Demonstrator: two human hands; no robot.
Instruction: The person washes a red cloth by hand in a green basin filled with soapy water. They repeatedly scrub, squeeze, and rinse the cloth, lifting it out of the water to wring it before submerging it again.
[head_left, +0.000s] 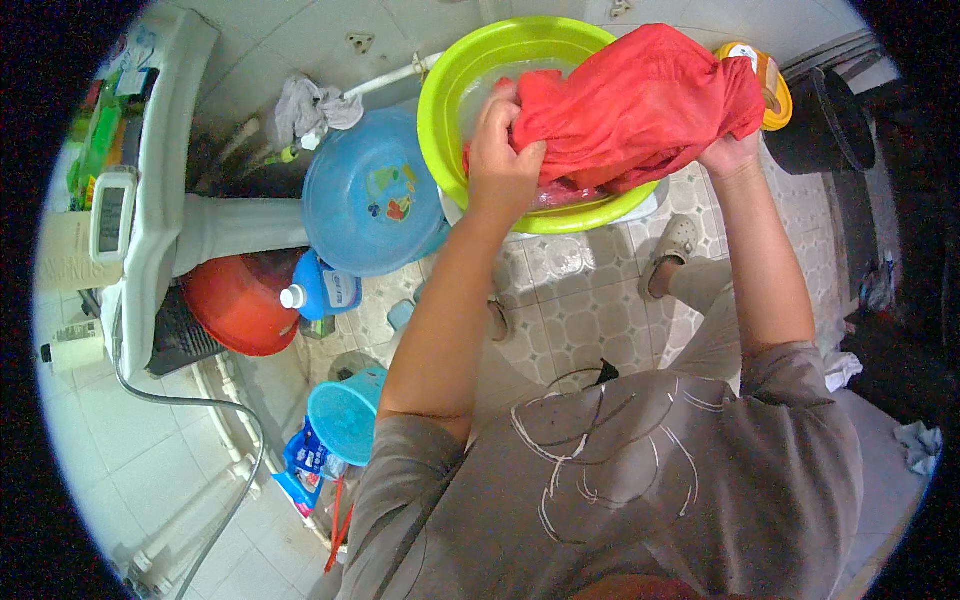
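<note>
A bunched, wet-looking red cloth (640,110) stretches across a lime-green basin (445,120) that holds cloudy water. Its right part hangs out past the basin's rim. My left hand (505,155) grips the cloth's left end over the water, fingers curled at its edge. At the other end, my right hand (732,155) holds the cloth from below, outside the rim; most of its fingers are hidden under the fabric. More red fabric shows at the water along the near side of the basin.
Left of the basin stand a translucent blue basin (340,200), a red basin (235,305), a blue bottle (340,288) with a white cap and a turquoise bucket (340,415). A white pedestal sink (165,150) is farther left. To the right are a yellow container (778,105) and a black bucket (815,130).
</note>
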